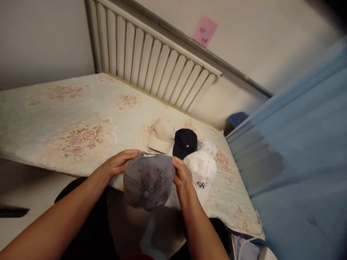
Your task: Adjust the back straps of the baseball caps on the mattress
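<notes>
A grey baseball cap [148, 180] hangs between my two hands over the bed's front edge, its crown button facing up at me. My left hand [123, 161] pinches the cap's rim at the upper left, by the back opening. On the upper right of the same rim, my right hand [181, 171] grips with the thumb on top. Just beyond lie a beige cap [162, 133] and a navy cap [185, 142] side by side. A white cap with black lettering [202, 169] sits beside my right hand, partly hidden by it, and another whitish cap [207, 146] is behind that.
The caps rest on a bed with a floral cover [89, 108]. A white radiator [151, 57] runs along the wall behind it. A blue curtain [298, 151] hangs on the right. A pink paper note [205, 30] is stuck to the wall.
</notes>
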Demonstrator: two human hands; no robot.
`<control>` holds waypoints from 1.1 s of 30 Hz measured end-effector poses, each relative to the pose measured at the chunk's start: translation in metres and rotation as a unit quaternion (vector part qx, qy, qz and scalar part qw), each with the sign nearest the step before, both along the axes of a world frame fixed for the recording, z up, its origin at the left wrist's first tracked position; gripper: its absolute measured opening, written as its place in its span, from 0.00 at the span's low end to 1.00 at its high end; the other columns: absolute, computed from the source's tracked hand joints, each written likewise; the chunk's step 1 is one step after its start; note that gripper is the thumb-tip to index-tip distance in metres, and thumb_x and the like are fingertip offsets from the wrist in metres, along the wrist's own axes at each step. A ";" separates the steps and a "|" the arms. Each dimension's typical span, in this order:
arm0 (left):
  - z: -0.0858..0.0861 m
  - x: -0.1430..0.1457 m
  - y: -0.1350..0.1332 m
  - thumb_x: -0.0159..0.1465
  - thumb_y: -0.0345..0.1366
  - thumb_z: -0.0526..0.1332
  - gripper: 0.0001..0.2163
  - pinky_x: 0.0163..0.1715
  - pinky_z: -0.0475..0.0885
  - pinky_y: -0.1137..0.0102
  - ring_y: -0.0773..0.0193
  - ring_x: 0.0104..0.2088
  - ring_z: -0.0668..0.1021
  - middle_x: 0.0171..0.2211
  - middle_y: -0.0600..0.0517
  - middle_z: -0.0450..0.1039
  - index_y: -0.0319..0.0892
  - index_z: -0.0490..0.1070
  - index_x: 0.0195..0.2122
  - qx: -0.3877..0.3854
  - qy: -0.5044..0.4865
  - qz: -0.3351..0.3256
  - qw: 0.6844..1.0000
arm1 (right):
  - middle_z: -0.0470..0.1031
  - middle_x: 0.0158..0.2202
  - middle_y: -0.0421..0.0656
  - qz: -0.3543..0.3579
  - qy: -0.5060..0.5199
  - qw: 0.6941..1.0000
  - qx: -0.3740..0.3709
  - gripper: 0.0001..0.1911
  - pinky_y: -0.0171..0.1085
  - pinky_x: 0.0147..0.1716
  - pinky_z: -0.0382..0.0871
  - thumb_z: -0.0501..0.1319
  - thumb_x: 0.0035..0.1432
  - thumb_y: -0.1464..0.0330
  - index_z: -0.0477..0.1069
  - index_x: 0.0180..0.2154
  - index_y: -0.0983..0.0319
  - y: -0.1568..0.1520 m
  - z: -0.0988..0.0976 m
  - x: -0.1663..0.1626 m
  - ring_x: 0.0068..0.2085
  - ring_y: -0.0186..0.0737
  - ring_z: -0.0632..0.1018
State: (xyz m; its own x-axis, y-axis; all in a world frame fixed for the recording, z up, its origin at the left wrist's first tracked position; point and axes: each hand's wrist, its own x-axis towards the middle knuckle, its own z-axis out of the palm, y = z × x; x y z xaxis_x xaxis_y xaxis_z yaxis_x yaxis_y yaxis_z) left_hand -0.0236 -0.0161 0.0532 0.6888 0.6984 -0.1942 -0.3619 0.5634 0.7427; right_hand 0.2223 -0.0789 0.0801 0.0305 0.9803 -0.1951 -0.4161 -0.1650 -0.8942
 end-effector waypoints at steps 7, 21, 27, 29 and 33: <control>-0.036 0.011 0.033 0.55 0.34 0.67 0.10 0.41 0.72 0.67 0.60 0.36 0.79 0.37 0.48 0.79 0.39 0.77 0.39 -0.029 -0.008 0.016 0.999 | 0.79 0.26 0.39 -0.043 0.055 0.997 -0.040 0.12 0.35 0.32 0.73 0.72 0.39 0.65 0.74 0.28 0.62 0.045 -0.027 -0.003 0.27 0.36 0.76; -0.067 0.037 0.063 0.54 0.31 0.67 0.08 0.42 0.73 0.65 0.59 0.32 0.80 0.31 0.44 0.81 0.34 0.78 0.35 -0.120 -0.048 0.010 0.992 | 0.77 0.25 0.41 -0.108 -0.162 0.977 -0.094 0.09 0.38 0.29 0.71 0.64 0.47 0.62 0.72 0.28 0.62 0.057 -0.076 0.011 0.29 0.40 0.77; -0.069 0.041 0.064 0.55 0.30 0.65 0.04 0.44 0.72 0.63 0.58 0.34 0.80 0.31 0.44 0.80 0.35 0.77 0.32 -0.137 -0.064 0.002 0.989 | 0.75 0.27 0.39 -0.204 -0.383 0.901 -0.005 0.11 0.37 0.34 0.69 0.62 0.48 0.65 0.72 0.36 0.60 0.036 -0.040 0.009 0.32 0.39 0.75; -0.069 0.042 0.063 0.56 0.30 0.65 0.05 0.44 0.72 0.63 0.57 0.33 0.80 0.31 0.43 0.80 0.35 0.77 0.33 -0.138 -0.064 0.000 0.988 | 0.75 0.31 0.41 -0.162 -0.499 0.847 0.082 0.11 0.38 0.39 0.69 0.61 0.50 0.67 0.73 0.37 0.61 0.027 -0.016 0.000 0.34 0.39 0.75; -0.070 0.043 0.064 0.56 0.29 0.63 0.06 0.41 0.73 0.64 0.58 0.31 0.80 0.29 0.43 0.80 0.34 0.77 0.33 -0.132 -0.064 0.009 0.989 | 0.76 0.38 0.44 0.013 -0.620 0.750 0.230 0.10 0.40 0.44 0.68 0.60 0.54 0.73 0.73 0.40 0.60 0.013 0.027 -0.026 0.41 0.42 0.73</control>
